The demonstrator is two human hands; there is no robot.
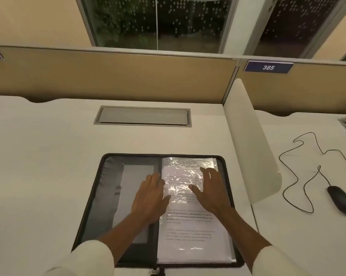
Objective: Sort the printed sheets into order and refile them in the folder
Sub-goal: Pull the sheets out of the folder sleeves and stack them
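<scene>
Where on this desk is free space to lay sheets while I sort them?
Widest bare desk lies left of the open folder. Another band runs between the folder's far edge and the cable hatch. The strip beside the white divider is narrow. Crowded: left hand and right hand are over the folder.

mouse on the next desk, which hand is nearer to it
Right. The right hand lies on the sheets in the folder's right half, toward the mouse; the left hand rests at the spine, farther off.

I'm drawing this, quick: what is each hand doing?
Left hand: open, flat by the left edge of the plastic sleeve.
Right hand: open, spread flat on the sleeve.
</scene>
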